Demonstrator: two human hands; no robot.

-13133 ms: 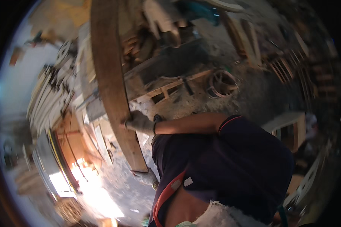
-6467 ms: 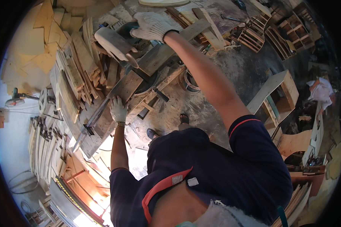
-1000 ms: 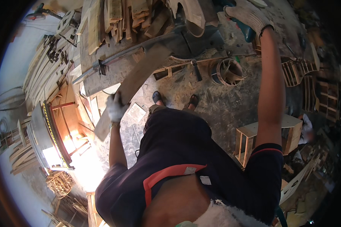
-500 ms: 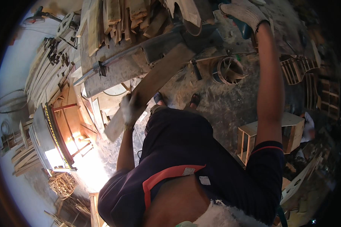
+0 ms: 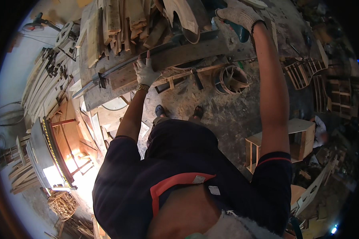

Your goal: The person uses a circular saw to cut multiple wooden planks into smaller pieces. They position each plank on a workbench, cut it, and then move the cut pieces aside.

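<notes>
A long wooden board point(image 5: 125, 74) lies on the saw bench along a metal fence point(image 5: 115, 68). My left hand point(image 5: 146, 73), in a whitish glove with bare fingertips, rests on this board with its fingers spread. My right hand point(image 5: 240, 16), also gloved, is at the far side, wrapped over the teal handle point(image 5: 239, 32) of a power saw. The saw's pale guard point(image 5: 183, 16) stands between my hands, above the board, with the rounded blade edge beneath it. My right fingers are partly hidden by the glove's back.
Stacked wooden planks point(image 5: 115, 24) lie behind the fence. Below the bench edge stand a round bucket point(image 5: 233, 81) with wood scraps and a dark post point(image 5: 196, 79). A wooden frame box point(image 5: 281, 137) is at the right, with another person point(image 5: 320, 131) beside it.
The board, held tilted in my left hand before, now lies along the fence. My left hand has moved forward and its fingers have spread. My right hand stays on the saw handle.
</notes>
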